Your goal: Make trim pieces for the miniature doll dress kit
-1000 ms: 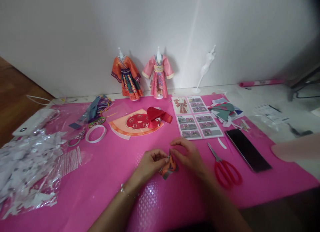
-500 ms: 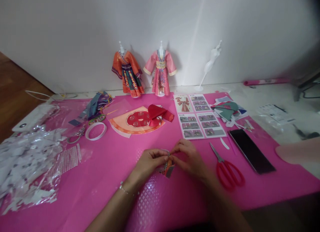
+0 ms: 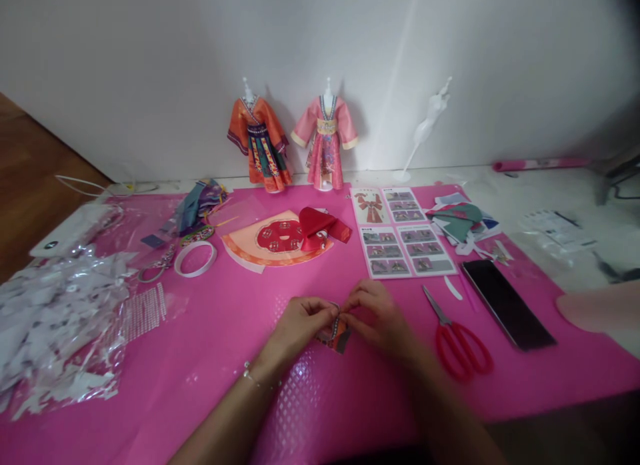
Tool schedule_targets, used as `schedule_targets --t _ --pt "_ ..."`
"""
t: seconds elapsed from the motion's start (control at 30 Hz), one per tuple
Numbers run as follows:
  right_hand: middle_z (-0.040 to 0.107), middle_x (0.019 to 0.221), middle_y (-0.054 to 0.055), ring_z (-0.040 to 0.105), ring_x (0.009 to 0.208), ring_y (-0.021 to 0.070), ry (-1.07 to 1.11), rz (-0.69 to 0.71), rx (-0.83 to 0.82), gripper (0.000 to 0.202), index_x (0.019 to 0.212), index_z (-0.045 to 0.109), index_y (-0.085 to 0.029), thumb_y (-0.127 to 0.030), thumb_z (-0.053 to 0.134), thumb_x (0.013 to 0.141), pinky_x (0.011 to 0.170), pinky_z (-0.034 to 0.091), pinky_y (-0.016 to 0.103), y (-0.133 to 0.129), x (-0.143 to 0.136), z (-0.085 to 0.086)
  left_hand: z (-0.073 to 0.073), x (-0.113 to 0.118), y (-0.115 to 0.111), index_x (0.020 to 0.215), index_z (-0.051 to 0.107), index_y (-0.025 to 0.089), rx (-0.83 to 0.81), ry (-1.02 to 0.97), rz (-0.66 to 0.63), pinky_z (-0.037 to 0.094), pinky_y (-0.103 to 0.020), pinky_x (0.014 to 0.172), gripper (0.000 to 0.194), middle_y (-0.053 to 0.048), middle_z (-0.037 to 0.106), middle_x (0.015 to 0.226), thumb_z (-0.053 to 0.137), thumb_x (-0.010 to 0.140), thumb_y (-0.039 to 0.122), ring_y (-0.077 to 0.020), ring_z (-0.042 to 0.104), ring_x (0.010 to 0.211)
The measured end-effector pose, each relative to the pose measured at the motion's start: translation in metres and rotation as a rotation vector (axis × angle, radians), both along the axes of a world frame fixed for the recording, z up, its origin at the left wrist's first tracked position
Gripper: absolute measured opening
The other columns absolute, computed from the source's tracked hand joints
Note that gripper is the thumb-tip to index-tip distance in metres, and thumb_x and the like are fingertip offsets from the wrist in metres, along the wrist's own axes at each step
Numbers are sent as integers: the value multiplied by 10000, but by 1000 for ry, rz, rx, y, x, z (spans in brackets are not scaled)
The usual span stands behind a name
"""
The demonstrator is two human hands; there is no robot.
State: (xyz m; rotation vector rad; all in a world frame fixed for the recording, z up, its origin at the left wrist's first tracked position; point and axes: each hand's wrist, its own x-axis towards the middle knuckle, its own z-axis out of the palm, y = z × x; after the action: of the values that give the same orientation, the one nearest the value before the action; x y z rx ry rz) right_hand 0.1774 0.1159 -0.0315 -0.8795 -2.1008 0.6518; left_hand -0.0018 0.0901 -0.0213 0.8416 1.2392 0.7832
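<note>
Between my two hands is a small orange and grey doll-garment piece (image 3: 341,339) with a beaded trim along it. My left hand (image 3: 303,323) pinches its upper left edge between thumb and forefinger. From the other side, my right hand (image 3: 376,316) pinches the same piece at the top, its fingertips almost touching the left ones. The exact grip points are partly hidden by the fingers. Beyond the hands lies a peach and orange fan-shaped skirt piece (image 3: 243,241), with a folded red cloth (image 3: 315,223) on its right end. A printed instruction sheet (image 3: 387,257) is to the right.
Red-handled scissors (image 3: 463,348) and a black phone (image 3: 507,305) lie at right. At left are a tape roll (image 3: 215,257) and a plastic bag of white scraps (image 3: 55,331). Two dressed doll forms (image 3: 260,141) and a bare white mannequin (image 3: 427,121) stand along the wall.
The garment piece has turned slightly in my fingers, and more of its lower part shows. Both hands keep their pinch. The whole view has shifted a little.
</note>
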Motion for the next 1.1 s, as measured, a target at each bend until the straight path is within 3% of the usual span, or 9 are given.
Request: schedule_targets --t 1.1 --pt "604 779 24 542 769 171 -12 -8 4 66 798 582 -197 -196 608 859 710 385 317 0 -2 -3 6 2 0 615 699 151 73 100 56 415 -220 503 215 2 625 521 682 660 360 -103 521 475"
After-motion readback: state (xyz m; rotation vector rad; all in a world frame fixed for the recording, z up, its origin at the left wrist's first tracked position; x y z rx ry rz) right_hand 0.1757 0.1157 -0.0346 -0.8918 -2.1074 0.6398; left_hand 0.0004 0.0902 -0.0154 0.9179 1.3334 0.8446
